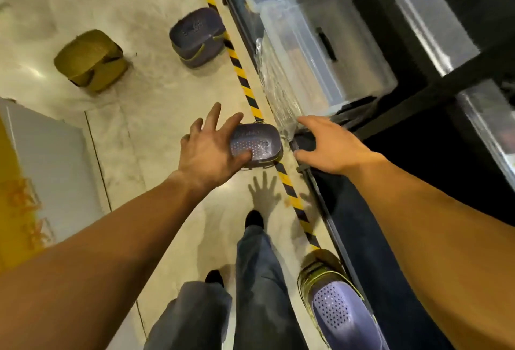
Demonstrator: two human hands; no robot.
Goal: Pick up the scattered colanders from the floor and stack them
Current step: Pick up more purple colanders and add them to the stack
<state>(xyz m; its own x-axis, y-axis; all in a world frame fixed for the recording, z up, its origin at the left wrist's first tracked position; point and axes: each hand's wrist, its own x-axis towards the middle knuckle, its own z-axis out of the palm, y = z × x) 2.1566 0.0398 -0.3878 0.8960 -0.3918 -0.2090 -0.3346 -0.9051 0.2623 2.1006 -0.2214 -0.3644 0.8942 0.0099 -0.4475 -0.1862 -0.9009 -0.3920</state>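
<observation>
The pale floor fills most of my view, with a dark shelving rack along its right edge that holds clear plastic bins, and a yellow-and-black striped tape line running beside the rack. My trouser legs and dark shoes show below. Close by my right foot, a stack of colanders, purple inside olive, rests against the rack base. Farther off lie an upturned olive colander and an upturned purple colander, well apart. Straight ahead a small purple colander sits upright on the tape. My left hand hangs over its left side, fingers spread and loose, holding nothing; whether it touches I cannot tell. My right hand hovers just beside it, fingers relaxed and empty.
</observation>
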